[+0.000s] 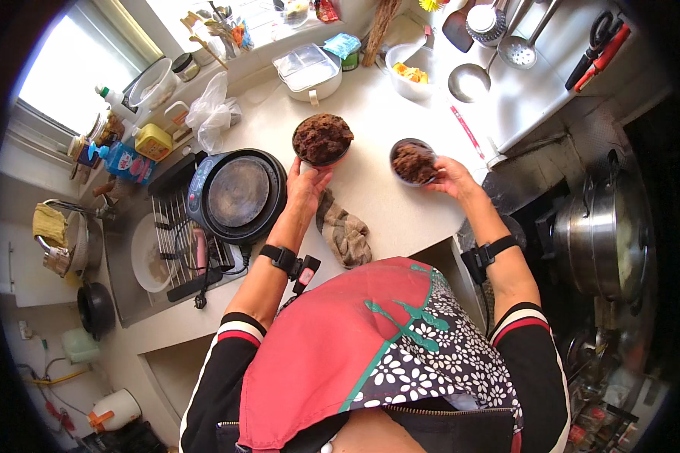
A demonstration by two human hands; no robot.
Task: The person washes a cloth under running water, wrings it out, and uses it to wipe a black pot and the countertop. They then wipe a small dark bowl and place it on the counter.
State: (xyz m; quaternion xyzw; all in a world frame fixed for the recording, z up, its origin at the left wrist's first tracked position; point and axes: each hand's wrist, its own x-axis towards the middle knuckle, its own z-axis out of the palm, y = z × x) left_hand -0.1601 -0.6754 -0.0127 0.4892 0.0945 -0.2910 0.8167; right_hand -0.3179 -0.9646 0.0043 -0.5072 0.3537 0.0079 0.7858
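Note:
My left hand (310, 189) grips the near side of a bowl (332, 165) heaped with a dark brown, crumbly mass (323, 137). To its right, my right hand (453, 180) holds a smaller bowl (396, 172) by its right side. A similar brown lump (415, 161) sits in this one, slightly blurred. Both bowls are over the pale countertop (368, 195), apart from each other; whether they rest on it I cannot tell. A crumpled brown checked cloth (344, 235) lies just below my left hand.
Left of my left hand is a round electric hot plate (239, 198) beside the sink (126, 306). Behind the bowls stand a lidded white container (311, 85) and a clear tub (394, 79) with orange pieces. A large steel pot (592, 243) is on the right.

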